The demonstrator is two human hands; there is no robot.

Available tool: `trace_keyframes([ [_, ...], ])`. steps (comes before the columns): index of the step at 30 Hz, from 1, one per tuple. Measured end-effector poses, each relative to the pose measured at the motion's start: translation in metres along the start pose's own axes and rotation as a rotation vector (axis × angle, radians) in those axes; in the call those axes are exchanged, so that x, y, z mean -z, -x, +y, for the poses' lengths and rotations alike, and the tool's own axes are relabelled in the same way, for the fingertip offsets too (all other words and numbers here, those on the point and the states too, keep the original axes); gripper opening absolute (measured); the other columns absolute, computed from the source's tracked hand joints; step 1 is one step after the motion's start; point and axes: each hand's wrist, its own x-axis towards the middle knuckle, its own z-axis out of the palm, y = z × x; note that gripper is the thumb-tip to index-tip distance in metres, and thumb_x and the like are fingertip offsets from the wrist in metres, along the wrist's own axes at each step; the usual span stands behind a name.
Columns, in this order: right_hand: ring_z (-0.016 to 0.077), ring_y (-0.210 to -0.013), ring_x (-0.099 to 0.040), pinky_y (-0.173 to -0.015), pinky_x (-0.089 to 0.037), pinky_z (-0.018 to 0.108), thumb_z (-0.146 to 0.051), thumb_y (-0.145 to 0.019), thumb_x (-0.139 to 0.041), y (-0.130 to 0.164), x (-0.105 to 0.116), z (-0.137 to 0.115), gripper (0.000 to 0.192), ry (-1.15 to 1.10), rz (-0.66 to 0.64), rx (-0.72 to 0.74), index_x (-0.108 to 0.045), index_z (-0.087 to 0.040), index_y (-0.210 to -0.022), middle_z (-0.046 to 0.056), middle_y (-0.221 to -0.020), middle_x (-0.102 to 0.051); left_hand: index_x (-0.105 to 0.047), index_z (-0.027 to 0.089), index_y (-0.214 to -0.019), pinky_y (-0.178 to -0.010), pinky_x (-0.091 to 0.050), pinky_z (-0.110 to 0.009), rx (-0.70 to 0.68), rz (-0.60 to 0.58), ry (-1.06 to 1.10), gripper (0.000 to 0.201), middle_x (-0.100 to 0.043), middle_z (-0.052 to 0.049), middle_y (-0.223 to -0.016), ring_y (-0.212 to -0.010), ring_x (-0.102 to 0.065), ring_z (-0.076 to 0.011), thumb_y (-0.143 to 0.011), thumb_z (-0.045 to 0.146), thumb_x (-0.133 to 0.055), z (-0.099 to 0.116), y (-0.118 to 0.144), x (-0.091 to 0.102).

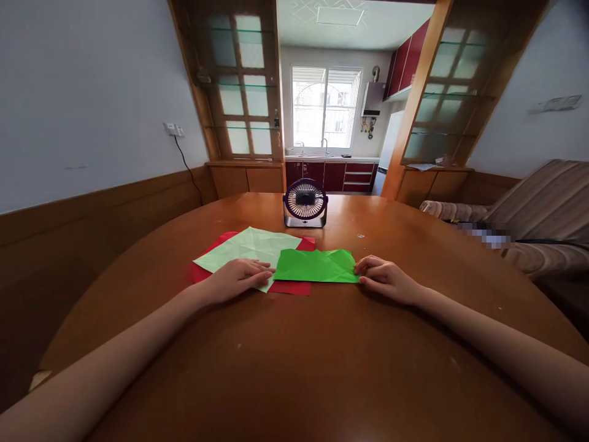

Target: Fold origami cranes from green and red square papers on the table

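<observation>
A bright green sheet of paper [317, 267], folded with a straight near edge and creased far edge, lies on the table before me. My left hand [242, 276] rests over the pale paper with thumb and fingertips closed at the green sheet's left edge. At its right edge, my right hand [389, 281] pinches the corner between thumb and fingers. Under the green sheet and to the left lies a creased pale green paper [251, 245]. Red paper [294, 288] shows beneath both, partly hidden.
A small purple desk fan [305, 202] stands beyond the papers on the round wooden table [294, 362]. To the right is a striped sofa [543, 202]. A black cord [188, 162] hangs from a wall socket on the left.
</observation>
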Motion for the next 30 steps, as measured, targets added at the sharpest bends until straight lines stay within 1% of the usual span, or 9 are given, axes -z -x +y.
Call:
trace_keyframes([
  [6, 0.0194, -0.095, -0.06, -0.086, -0.049, 0.037, -0.027, -0.095, -0.048, -0.003, -0.002, -0.007, 0.023, 0.063, -0.008, 0.071, -0.062, -0.018, -0.079, 0.009, -0.099, -0.065, -0.068, 0.022, -0.099, -0.093, -0.048, -0.034, -0.086, 0.18, -0.196, 0.037, -0.068, -0.004, -0.114, -0.107, -0.062, -0.0199, -0.098, 0.042, -0.037, 0.01, -0.006, -0.011],
  [9, 0.0196, -0.092, -0.061, -0.083, -0.05, 0.037, -0.027, -0.095, -0.047, -0.006, -0.002, -0.012, 0.021, 0.123, -0.012, 0.109, -0.063, -0.017, -0.084, 0.01, -0.094, -0.065, -0.063, 0.02, -0.112, -0.101, -0.044, -0.041, -0.166, 0.294, -0.286, 0.033, -0.059, -0.009, -0.13, -0.121, -0.054, -0.0234, -0.096, 0.041, -0.043, 0.018, -0.014, -0.024],
  [13, 0.0185, -0.086, -0.06, -0.08, -0.049, 0.035, -0.027, -0.096, -0.046, -0.009, -0.003, -0.02, 0.024, 0.144, -0.061, 0.17, -0.063, -0.017, -0.082, 0.009, -0.088, -0.065, -0.058, 0.021, -0.125, -0.109, -0.035, -0.047, -0.31, 0.252, -0.331, 0.034, -0.049, -0.01, -0.143, -0.131, -0.045, -0.0254, -0.097, 0.035, -0.044, 0.036, -0.027, -0.045],
  [15, 0.0175, -0.081, -0.06, -0.077, -0.049, 0.033, -0.026, -0.096, -0.045, -0.012, -0.005, -0.025, 0.026, 0.135, -0.092, 0.202, -0.064, -0.017, -0.08, 0.009, -0.085, -0.065, -0.064, 0.021, -0.117, -0.101, -0.044, -0.041, -0.329, 0.208, -0.302, 0.031, -0.06, -0.009, -0.131, -0.119, -0.056, -0.0229, -0.098, 0.031, -0.042, 0.044, -0.033, -0.052],
  [18, 0.0171, -0.078, -0.06, -0.076, -0.05, 0.033, -0.026, -0.096, -0.046, -0.02, -0.007, -0.028, 0.027, 0.124, -0.079, 0.22, -0.065, -0.016, -0.081, 0.008, -0.081, -0.065, -0.07, 0.019, -0.103, -0.088, -0.05, -0.034, -0.325, 0.222, -0.267, 0.031, -0.07, -0.007, -0.109, -0.1, -0.064, -0.0199, -0.098, 0.026, -0.041, 0.051, -0.039, -0.059],
  [20, 0.0179, -0.084, -0.062, -0.079, -0.051, 0.034, -0.026, -0.096, -0.046, -0.027, -0.01, -0.028, 0.025, 0.093, -0.034, 0.209, -0.068, -0.016, -0.089, 0.009, -0.089, -0.067, -0.071, 0.018, -0.099, -0.084, -0.051, -0.033, -0.316, 0.249, -0.266, 0.03, -0.071, -0.007, -0.103, -0.094, -0.065, -0.0194, -0.096, 0.025, -0.043, 0.053, -0.041, -0.061],
  [23, 0.0204, -0.106, -0.062, -0.093, -0.05, 0.039, -0.023, -0.097, -0.043, -0.04, -0.018, -0.028, 0.028, 0.066, -0.005, 0.198, -0.064, -0.017, -0.115, 0.012, -0.115, -0.066, -0.072, 0.018, -0.099, -0.079, -0.05, -0.031, -0.31, 0.259, -0.288, 0.029, -0.07, -0.006, -0.097, -0.089, -0.065, -0.0189, -0.095, 0.025, -0.045, 0.054, -0.042, -0.061],
  [26, 0.0223, -0.128, -0.05, -0.107, -0.041, 0.045, -0.022, -0.098, -0.038, -0.056, -0.032, -0.028, 0.038, 0.098, -0.101, 0.201, -0.054, -0.019, -0.132, 0.011, -0.137, -0.055, -0.072, 0.02, -0.105, -0.076, -0.05, -0.031, -0.318, 0.236, -0.338, 0.031, -0.069, -0.006, -0.097, -0.087, -0.064, -0.0193, -0.095, 0.028, -0.044, 0.055, -0.04, -0.06],
  [30, 0.0226, -0.14, -0.034, -0.116, -0.03, 0.045, -0.03, -0.1, -0.033, -0.071, -0.048, -0.027, 0.046, 0.115, -0.237, 0.091, -0.042, -0.014, -0.143, 0.013, -0.149, -0.04, -0.069, 0.024, -0.114, -0.076, -0.051, -0.031, -0.326, 0.194, -0.389, 0.034, -0.068, -0.006, -0.104, -0.092, -0.063, -0.0205, -0.097, 0.032, -0.041, 0.054, -0.038, -0.06],
])
